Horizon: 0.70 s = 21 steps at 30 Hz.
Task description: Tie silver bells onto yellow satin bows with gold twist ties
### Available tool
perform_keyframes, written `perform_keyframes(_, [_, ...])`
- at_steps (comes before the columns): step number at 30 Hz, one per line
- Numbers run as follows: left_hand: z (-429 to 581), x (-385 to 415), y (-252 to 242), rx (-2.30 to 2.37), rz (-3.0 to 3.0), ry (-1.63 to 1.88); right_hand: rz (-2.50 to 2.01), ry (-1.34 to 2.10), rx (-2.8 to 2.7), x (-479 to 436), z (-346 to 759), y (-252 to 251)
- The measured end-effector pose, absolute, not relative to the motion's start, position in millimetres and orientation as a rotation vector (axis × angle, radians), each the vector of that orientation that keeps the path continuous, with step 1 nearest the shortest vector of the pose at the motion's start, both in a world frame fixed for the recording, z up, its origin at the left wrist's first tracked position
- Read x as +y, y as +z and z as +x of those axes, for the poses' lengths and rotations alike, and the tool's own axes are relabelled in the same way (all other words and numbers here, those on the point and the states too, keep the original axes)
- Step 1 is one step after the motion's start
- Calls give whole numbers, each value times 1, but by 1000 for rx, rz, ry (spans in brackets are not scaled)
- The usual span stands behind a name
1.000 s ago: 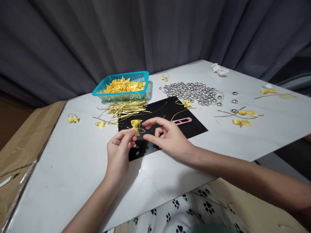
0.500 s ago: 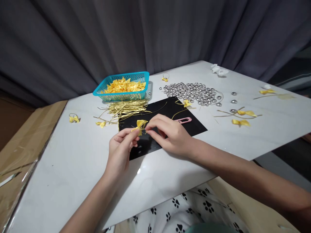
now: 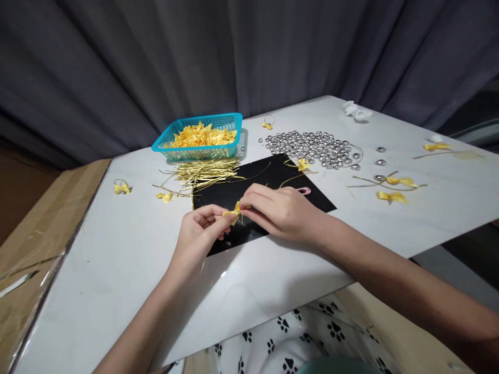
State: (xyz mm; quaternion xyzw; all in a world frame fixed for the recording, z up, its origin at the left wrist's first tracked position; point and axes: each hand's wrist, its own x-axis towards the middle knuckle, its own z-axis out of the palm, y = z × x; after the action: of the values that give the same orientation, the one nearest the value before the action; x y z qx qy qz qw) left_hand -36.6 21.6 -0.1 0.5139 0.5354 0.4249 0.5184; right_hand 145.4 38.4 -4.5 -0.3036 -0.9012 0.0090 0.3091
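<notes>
Above the black mat (image 3: 312,198), my left hand (image 3: 202,228) pinches a small yellow ribbon bow (image 3: 235,212) by its left side. The fingertips of my right hand (image 3: 278,210) are closed on the bow's right side, and thin strands poke out near them. Just beyond my hands lies a bundle of gold wire ties (image 3: 206,172). Part of a pink tool (image 3: 305,191) shows past my right hand on the mat; the rest is hidden. Another bow (image 3: 303,164) with a gold wire sits at the mat's far corner.
A blue basket (image 3: 197,154) of yellow bows stands at the back of the white table (image 3: 128,249). Silver beads (image 3: 312,147) are heaped right of it. Several loose bows and wires lie at the right; finished-looking bow loops (image 3: 122,188) sit left and back.
The bow has turned and shifted slightly right and nearer, with both hands closer together around it. My right hand now covers more of the pink tool. The whole view has shifted slightly.
</notes>
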Motion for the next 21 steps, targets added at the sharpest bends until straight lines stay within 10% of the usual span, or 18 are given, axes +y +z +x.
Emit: perform_keyframes(21, [-35, 23, 2, 1250, 1225, 821, -783, 781, -2158, 39, 136, 2])
